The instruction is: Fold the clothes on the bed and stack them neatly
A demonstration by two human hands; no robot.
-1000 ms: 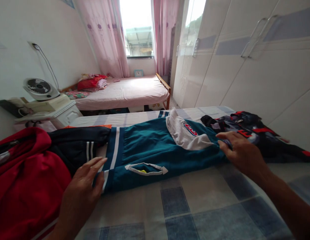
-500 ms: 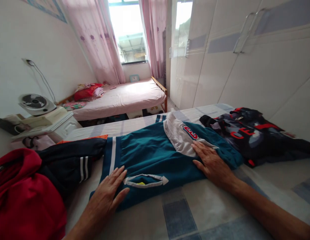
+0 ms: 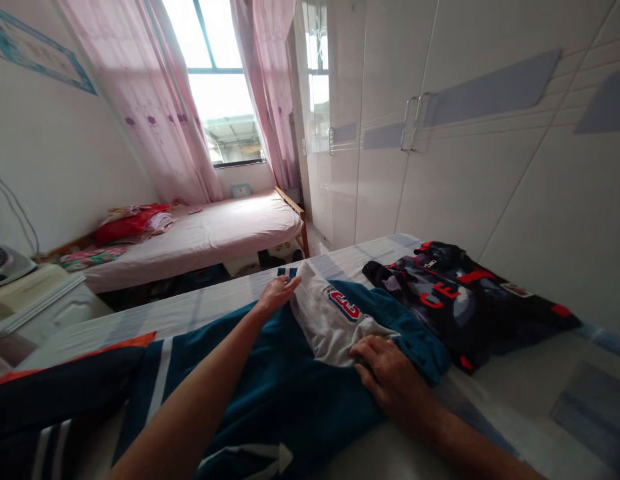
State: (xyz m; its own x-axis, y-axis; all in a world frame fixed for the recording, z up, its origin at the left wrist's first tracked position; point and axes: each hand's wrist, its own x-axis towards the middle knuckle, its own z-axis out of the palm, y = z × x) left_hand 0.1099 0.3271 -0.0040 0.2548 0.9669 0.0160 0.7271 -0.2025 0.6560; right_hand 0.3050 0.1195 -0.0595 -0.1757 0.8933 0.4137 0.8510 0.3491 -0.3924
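A teal jacket (image 3: 270,353) with a light grey panel bearing a red "3" lies spread on the bed in front of me. At the panel's far edge is my left hand (image 3: 279,295), fingers stretched toward the grey cloth beside a striped cuff (image 3: 287,272); whether it pinches any cloth is unclear. My right hand (image 3: 387,370) rests at the panel's near edge, its fingers bent and closed on the bunched cloth. In the foreground, the jacket's white-trimmed pocket (image 3: 250,460) is partly cut off by the frame.
A black jacket with red letters (image 3: 470,300) lies to the right. Dark navy clothing (image 3: 65,393) with white stripes is at the left. Beyond the bed (image 3: 520,400) stand a pink-covered bed (image 3: 225,227), a wardrobe (image 3: 450,187) and a fan (image 3: 10,263) on a cabinet.
My left hand has gone from beside the pocket to the far edge of the grey panel. My right hand's flat fingers have curled at the panel. The view has tilted up and turned right.
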